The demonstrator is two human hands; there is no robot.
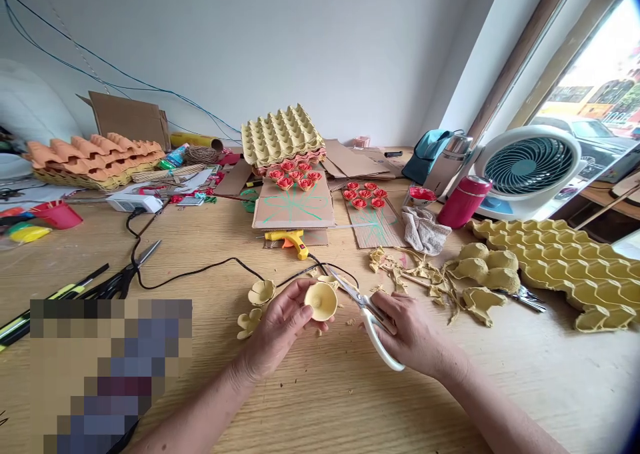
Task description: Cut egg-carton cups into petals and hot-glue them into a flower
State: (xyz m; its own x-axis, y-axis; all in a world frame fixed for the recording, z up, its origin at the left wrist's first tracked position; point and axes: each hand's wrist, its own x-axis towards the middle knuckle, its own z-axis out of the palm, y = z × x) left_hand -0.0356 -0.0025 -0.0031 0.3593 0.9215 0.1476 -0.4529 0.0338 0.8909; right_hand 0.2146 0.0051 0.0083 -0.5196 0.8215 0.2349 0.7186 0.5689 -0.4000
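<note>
Left hand [280, 324]: fingers curled around a small yellow egg-carton cup [321, 301], held just above the bench [320, 401] with its hollow facing the camera. Right hand [407, 334]: fingers clenched through the white handles of a pair of scissors [367, 317], whose blades point up and left, tips just beside the cup's rim.

Just left of the left hand, two cut carton flowers [255, 306] lie on the bench. To the right, carton scraps [425, 277] are strewn beside a cut carton section [487, 267] and a full yellow egg tray [565, 267]. Behind the hands: a yellow glue gun [293, 239] with a black cord, cardboard panels bearing red carton roses [295, 175], and a stack of egg trays [280, 134]. Far right stand a red flask [464, 201] and a white fan [527, 167]; black scissors [123, 277] lie at left.
</note>
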